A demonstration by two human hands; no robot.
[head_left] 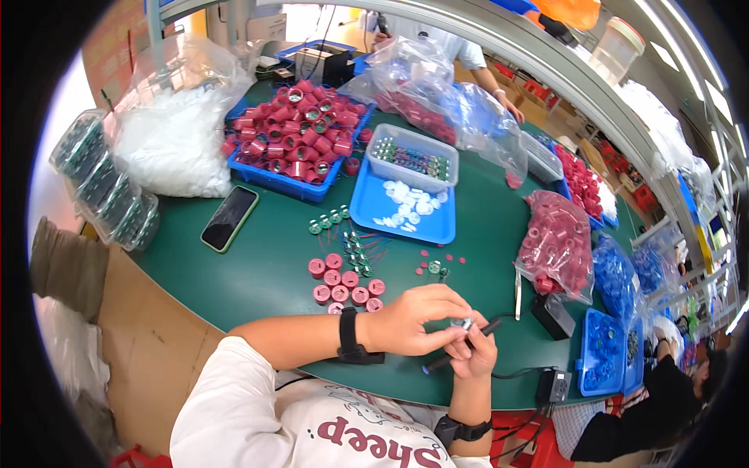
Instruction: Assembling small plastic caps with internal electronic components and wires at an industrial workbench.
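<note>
— Near the table edge, what's held?
— Left hand (pixel 413 320) pinches a small silver part (pixel 463 322); right hand (pixel 476 355), directly beneath, grips a black tool (pixel 460 349) slanting far-right, tip touching it.

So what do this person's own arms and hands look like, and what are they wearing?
Both hands are bare, with no gloves. The left hand has a black watch with a wide black strap at the wrist; the right hand has a dark watch too. A white short sleeve covers the left upper arm.
</note>
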